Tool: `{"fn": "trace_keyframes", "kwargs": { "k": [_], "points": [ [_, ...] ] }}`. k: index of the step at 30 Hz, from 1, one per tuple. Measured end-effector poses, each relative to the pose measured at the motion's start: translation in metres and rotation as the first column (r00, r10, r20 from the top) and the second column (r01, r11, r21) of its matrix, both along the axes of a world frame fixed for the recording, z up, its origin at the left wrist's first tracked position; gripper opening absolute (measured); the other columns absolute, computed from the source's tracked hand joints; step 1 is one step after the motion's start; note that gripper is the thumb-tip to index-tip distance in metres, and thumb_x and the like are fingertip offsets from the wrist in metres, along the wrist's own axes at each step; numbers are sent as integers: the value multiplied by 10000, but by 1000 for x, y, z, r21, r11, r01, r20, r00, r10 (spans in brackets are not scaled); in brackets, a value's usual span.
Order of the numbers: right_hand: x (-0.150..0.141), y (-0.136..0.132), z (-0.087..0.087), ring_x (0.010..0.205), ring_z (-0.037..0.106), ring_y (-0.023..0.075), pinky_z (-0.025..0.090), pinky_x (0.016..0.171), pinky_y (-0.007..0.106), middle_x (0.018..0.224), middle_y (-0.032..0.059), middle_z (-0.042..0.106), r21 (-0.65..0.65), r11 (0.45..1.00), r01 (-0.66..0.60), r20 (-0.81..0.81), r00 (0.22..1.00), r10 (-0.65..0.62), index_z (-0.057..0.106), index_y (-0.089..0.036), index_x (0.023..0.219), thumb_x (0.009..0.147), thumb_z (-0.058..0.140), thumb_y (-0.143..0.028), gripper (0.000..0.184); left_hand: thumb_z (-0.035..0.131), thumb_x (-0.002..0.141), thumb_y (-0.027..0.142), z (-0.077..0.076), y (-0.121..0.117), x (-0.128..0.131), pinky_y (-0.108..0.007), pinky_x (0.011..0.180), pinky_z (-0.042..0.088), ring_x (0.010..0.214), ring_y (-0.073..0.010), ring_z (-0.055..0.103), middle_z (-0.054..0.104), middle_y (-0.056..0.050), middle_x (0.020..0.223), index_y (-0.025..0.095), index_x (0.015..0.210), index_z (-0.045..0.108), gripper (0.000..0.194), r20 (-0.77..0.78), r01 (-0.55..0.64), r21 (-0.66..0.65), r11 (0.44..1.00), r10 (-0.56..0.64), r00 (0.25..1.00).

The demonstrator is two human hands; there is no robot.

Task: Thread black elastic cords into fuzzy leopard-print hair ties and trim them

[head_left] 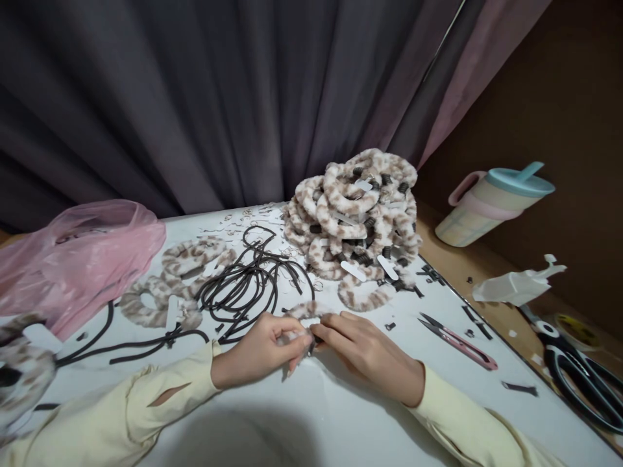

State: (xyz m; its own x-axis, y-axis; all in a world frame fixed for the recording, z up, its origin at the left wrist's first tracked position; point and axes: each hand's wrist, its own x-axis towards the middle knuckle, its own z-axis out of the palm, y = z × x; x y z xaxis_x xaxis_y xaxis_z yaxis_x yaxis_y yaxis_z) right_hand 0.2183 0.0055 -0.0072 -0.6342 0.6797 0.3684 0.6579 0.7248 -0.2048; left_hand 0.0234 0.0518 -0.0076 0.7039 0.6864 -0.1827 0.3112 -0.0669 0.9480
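At the near middle of the table, my left hand (pixel 260 350) and my right hand (pixel 367 347) meet, fingers pinched together. Between them is a small plush ring (pixel 304 310), white with brown spots, its far curve showing beyond my fingertips. My left fingers close on one end of it, my right fingers on the other, beside a dark piece partly hidden by my fingers. Just behind, another spotted plush ring (pixel 367 295) lies on the table. A tangle of black cords (pixel 248 285) lies beyond my left hand, one strand reaching close to the ring.
A tall heap of spotted plush rings (pixel 345 201) stands at the back. More rings (pixel 156 301) and a pink plastic bag (pixel 111 240) lie left. On the right are pink-handled thread snips (pixel 462 344), large black scissors (pixel 579 376), a white bottle (pixel 511 287) and a lidded tumbler (pixel 479 207).
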Motion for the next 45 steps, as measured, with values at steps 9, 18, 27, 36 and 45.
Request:
{"fn": "trace_keyframes", "kwargs": {
  "k": [9,18,27,36,45],
  "points": [
    [0,-1,-5,689,506,169,443,605,292,807,91,589,43,999,13,-23,1000,-12,513,-82,1057,946,367,-175,206,607,758,414,-6,4,1,-197,425,259,409,-66,350,557,4,463,109,668,608,318,94,-79,-311,947,114,989],
    [-6,-8,-9,801,560,175,430,624,285,1071,137,608,246,966,85,8,996,-90,535,-88,1121,915,406,-120,245,587,757,364,-10,3,2,-211,365,83,350,-32,194,360,61,402,140,507,483,352,110,-127,-488,863,205,973],
    [-12,-10,-5,765,541,167,438,600,276,922,98,622,-4,997,82,-286,955,-80,564,-122,972,874,396,-64,203,533,795,333,-3,-4,4,-191,495,340,464,-82,422,479,22,461,154,494,480,354,46,-145,-125,981,152,987],
    [-5,-1,-2,768,568,154,476,654,277,814,79,638,-110,991,-71,-507,862,6,572,-155,827,848,401,-38,209,495,814,320,-2,-8,2,-170,476,388,415,-90,496,513,26,425,155,561,554,308,-71,-166,231,959,186,980],
    [-3,0,0,957,599,171,514,808,302,1002,120,661,-84,993,-79,-501,865,27,598,-145,909,807,420,26,266,467,843,255,-10,-11,2,-139,444,375,393,-69,490,510,40,430,141,662,603,254,-38,-156,392,907,185,982]
  ]
}}
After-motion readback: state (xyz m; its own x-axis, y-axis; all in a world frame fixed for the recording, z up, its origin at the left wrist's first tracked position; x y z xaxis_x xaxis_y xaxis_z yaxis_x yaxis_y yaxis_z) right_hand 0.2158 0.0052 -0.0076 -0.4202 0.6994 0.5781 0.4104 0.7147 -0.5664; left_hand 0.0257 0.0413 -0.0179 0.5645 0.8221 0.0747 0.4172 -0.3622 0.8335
